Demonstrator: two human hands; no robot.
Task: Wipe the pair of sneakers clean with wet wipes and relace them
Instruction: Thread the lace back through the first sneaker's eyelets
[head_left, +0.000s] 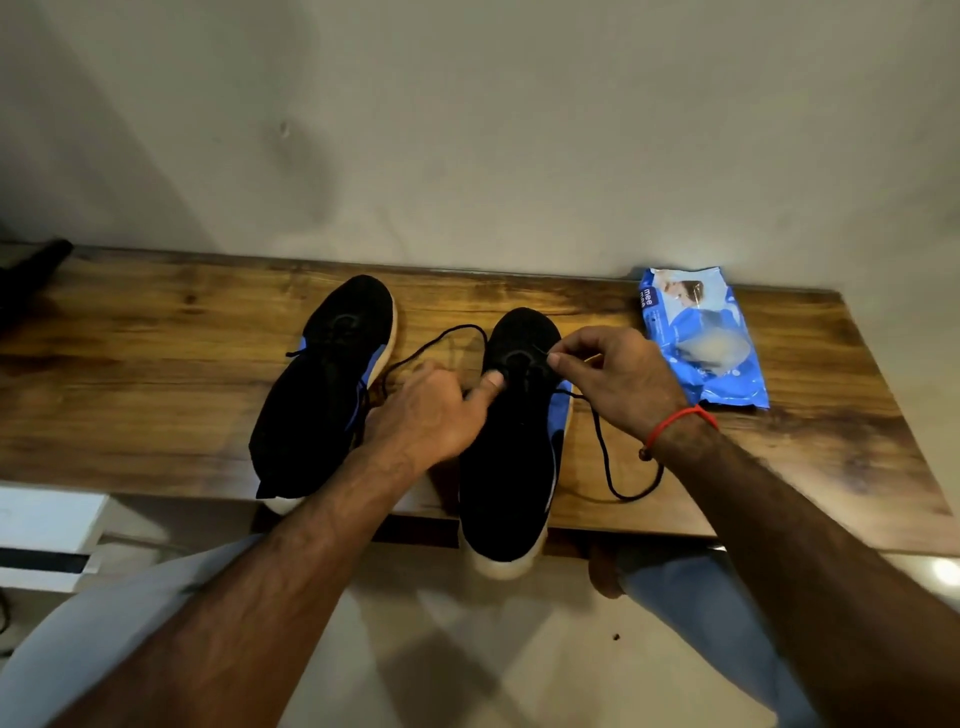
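Two black sneakers with blue side panels and white soles lie on a wooden table (156, 332), toes toward the wall. The left sneaker (322, 384) lies untouched. On the right sneaker (511, 467), whose heel overhangs the table's front edge, my left hand (431, 410) grips the upper, thumb pressed near the eyelets. My right hand (618, 379) pinches the black lace (605, 457) at the front eyelets. One lace end loops left between the shoes, the other trails right on the table. A blue wet wipes pack (701, 338) lies at the right, by the wall.
The table stands against a plain wall. A dark object (31, 270) sits at its far left end. A white unit (47, 535) stands below on the left. My knees in light trousers (691, 587) are under the front edge, over a pale floor.
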